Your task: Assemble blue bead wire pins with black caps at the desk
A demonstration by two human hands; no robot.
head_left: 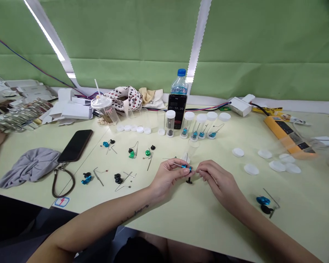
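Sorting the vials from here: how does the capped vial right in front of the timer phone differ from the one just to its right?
The vial in front of the phone holds something dark at its bottom; the vial to its right holds a blue piece. The first stands upright, while the second leans slightly. The first overlaps the timer phone in view; the second stands clear of it. Both are clear tubes with white caps, standing in the same row on the table.
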